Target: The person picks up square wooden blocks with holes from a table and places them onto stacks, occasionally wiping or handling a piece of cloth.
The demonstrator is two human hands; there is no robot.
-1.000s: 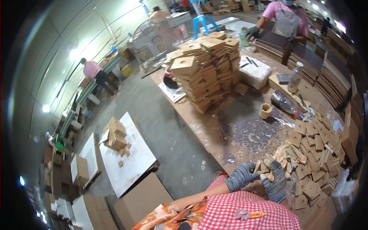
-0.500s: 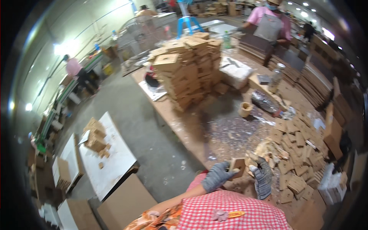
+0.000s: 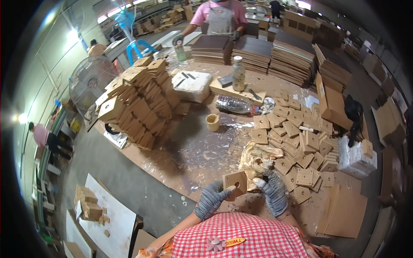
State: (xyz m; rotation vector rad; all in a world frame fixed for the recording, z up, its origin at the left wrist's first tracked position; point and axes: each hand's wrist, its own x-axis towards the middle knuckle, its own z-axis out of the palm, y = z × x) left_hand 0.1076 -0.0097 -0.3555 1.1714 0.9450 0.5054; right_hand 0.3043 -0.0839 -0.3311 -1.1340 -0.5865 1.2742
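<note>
My left hand (image 3: 211,198), in a grey knit glove, is closed on a square wooden block (image 3: 235,185) with a hole in its face. The thumb presses by the hole, and the block is tilted up above the table edge. My right hand (image 3: 273,191), gloved too, has its stained fingers curled beside the block's right edge. Whatever lies between those fingertips I cannot make out. A crumpled yellowish cloth (image 3: 257,153) sits just beyond them, close to or touching the fingers. Several similar holed blocks (image 3: 297,129) lie in a loose heap to the right.
Tall stacks of blocks (image 3: 137,103) stand at the left of the worktable (image 3: 172,165). A small tub (image 3: 212,122), a plastic bottle (image 3: 234,105), a jar (image 3: 238,74) and a wrapped white bundle (image 3: 192,85) stand farther back. Across the table a co-worker (image 3: 220,19) stands behind dark stacked panels (image 3: 211,48).
My view has swung to the right, so the table sits farther left in it. The block in my left hand now turns its holed face toward me. My right hand stays close beside it.
</note>
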